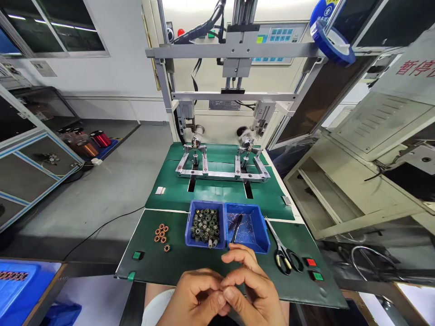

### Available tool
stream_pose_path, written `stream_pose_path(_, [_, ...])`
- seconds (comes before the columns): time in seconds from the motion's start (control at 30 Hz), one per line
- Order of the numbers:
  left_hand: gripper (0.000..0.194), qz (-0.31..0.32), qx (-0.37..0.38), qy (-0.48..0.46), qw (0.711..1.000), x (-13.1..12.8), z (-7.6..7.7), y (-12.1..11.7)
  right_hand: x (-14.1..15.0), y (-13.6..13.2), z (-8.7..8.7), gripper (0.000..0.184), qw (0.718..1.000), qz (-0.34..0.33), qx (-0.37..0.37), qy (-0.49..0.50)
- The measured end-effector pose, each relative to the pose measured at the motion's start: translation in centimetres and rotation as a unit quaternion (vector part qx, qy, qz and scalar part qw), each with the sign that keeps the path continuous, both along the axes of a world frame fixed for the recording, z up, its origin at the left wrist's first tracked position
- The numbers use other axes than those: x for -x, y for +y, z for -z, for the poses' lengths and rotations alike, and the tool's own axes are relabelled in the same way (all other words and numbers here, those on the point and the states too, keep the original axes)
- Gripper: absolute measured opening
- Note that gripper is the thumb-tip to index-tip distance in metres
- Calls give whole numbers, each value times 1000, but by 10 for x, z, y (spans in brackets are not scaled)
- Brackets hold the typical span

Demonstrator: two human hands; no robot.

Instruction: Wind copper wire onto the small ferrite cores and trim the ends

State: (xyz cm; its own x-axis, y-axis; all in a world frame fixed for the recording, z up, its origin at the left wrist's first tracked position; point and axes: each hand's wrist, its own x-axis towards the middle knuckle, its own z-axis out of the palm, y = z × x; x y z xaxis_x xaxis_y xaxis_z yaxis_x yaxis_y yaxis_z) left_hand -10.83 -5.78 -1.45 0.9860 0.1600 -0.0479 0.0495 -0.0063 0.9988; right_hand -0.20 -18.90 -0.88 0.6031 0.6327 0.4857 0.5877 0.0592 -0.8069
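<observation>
I see both my hands low at the table's (176, 262) near edge, the left hand (195, 299) curled, the right hand (253, 290) meeting it, fingers pressed together at the tips; whatever they pinch is hidden. Just beyond sit the bin of cores (205, 225), a second bin (247, 226) and scissors (284, 253).

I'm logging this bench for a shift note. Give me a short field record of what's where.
left hand: fingertips pressed to the right hand's, low at the bench edge
right hand: fingers pinched against left; anything held is hidden
left blue bin: small dark cores
right blue bin: dark tool
scissors: right of bins
copper coils: left of bins
</observation>
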Motion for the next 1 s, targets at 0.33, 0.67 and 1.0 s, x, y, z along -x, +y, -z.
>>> stream_pose_path(0.33, [44, -28, 69, 52, 996, -3, 3, -6, -1, 0, 12, 14, 1000, -18, -2, 25])
stream_pose_path(0.67, [40, -55, 104, 1, 993, -10, 9, -12, -1, -3, 12, 13, 999, -1, 8, 31])
stream_pose_path(1.0, [40, -194, 280, 102, 935, -31, -2, -9, -99, -90, 73, 31, 886, 324, 308, -120])
